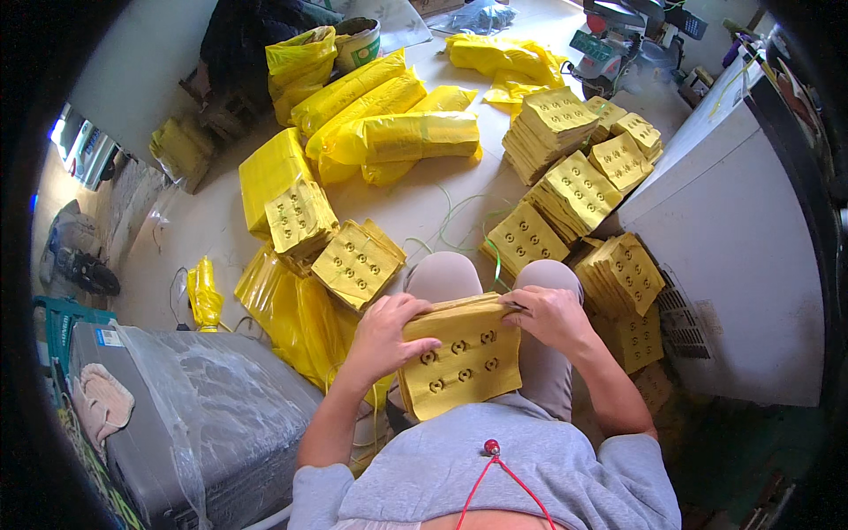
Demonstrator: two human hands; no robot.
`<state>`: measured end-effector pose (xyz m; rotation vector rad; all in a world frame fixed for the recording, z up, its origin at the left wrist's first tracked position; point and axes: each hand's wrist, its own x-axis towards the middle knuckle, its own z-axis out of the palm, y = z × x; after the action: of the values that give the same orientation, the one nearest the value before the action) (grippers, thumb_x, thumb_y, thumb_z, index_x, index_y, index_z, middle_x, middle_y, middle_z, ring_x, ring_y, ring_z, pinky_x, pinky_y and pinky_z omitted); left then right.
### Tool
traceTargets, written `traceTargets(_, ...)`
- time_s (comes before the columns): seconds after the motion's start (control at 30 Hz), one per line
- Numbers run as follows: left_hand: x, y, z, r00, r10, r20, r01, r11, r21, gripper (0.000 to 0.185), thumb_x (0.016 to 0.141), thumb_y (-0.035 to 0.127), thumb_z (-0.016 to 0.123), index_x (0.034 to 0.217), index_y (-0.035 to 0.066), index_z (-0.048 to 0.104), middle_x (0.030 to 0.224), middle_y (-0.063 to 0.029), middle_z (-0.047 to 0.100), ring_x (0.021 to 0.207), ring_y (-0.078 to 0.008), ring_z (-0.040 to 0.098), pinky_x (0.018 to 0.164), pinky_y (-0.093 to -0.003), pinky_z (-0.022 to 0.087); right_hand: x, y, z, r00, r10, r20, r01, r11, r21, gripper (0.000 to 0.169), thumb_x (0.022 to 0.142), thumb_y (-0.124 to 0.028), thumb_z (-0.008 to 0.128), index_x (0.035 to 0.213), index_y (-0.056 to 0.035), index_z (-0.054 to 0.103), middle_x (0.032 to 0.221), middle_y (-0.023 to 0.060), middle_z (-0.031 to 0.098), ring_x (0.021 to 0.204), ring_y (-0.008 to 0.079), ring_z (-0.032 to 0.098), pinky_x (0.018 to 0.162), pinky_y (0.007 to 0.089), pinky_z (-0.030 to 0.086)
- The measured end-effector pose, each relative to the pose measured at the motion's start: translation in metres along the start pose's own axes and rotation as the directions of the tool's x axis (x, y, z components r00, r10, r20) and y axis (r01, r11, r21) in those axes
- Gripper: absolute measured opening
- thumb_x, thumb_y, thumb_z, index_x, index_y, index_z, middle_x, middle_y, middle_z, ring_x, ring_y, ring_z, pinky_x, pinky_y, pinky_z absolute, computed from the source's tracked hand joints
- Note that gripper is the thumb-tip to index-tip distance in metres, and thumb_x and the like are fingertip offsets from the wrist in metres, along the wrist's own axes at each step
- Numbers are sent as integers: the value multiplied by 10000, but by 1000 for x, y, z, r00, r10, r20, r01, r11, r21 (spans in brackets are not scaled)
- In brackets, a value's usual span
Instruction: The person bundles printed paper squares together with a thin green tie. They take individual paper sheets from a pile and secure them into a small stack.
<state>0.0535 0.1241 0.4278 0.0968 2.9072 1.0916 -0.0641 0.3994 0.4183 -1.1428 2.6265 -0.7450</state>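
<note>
Across my lap rests a stack of yellow punched paper sheets point(460, 397), with two rows of round cut marks on its top sheet. My left hand point(395, 333) grips the stack's far left corner, thumb on top and fingers over the edge. At the far right corner, my right hand point(546, 317) pinches the edge between thumb and fingers. Just beyond my left hand stands another punched paper stack point(358, 265). A similar paper stack point(525, 240) lies past my right knee, with a thin green strap point(497, 260) beside it.
Yellow plastic-wrapped bundles point(411, 139) lie on the floor ahead. More paper stacks point(575, 189) line the right, against a white cabinet point(735, 252). A plastic-covered grey box point(218, 397) stands at left, near yellow plastic sheeting point(298, 318). An electric scooter point(616, 50) is at the back right.
</note>
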Motion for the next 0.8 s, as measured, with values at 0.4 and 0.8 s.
traceTargets(0.4, -5, 42, -32, 983, 171, -61, -153, 962, 226, 519, 697, 333, 826, 1126, 80, 677, 1102, -121, 662, 1106, -309, 601, 1000, -476, 397, 1, -48, -52, 956, -247, -156, 250, 968, 4, 239, 773, -194, 729, 1002, -146, 680, 818, 37, 679, 746, 238, 679, 615, 354, 539)
traceTargets(0.8, 23, 19, -1, 944, 22, 330, 106, 925, -365, 308, 897, 234, 674, 1148, 62, 625, 985, -181, 680, 866, -306, 652, 781, -366, 500, 8, -62, -86, 958, -131, -256, 227, 891, 393, 143, 970, -182, 589, 992, -44, 559, 789, 146, 632, 711, 358, 643, 608, 410, 489)
